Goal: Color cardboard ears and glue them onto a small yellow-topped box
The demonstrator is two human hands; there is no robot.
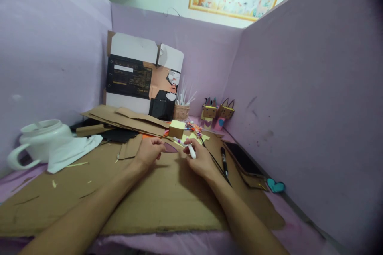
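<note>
My left hand [150, 151] is closed, fingertips pinched at the left end of a small purple leaf-shaped piece [170, 148] just above or on the cardboard sheet. In my closed right hand [198, 157] is a white marker [192, 151], its rounded end pointing toward me. A white stick with a purple band [178, 142] shows just beyond the right fingers; I cannot tell whether it is part of the same marker. Behind both hands stands a small box with a yellow top [176, 128].
The large cardboard sheet [167, 203] covers the table. At left stand a white teapot-like pot [44, 137] and a white cloth [73, 151]. Cardboard pieces [131, 120] lie behind. On the right are a black pen [224, 161], a phone [243, 159] and a teal heart [275, 185].
</note>
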